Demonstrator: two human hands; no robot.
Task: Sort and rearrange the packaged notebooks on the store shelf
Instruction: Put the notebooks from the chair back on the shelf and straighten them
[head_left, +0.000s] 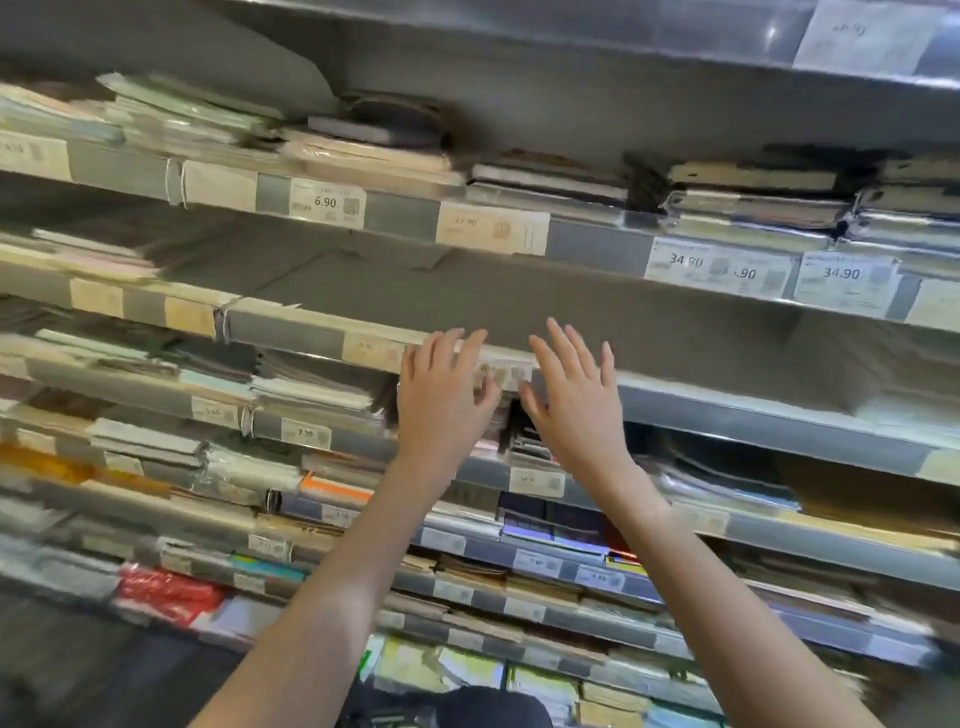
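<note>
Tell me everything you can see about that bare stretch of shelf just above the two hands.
The bare shelf is a grey, matte board that looks like metal, tilted in this view. Its middle and right hold nothing; flat stacked packs lie at its left end. A grey front rail carries pale price tags, too blurred to read. The left hand and right hand, fingers spread, are raised before that rail; contact cannot be told.

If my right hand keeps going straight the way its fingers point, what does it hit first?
Probably nothing soon: the right hand points over the shelf edge into the bare shelf bay; depth is unclear.
</note>
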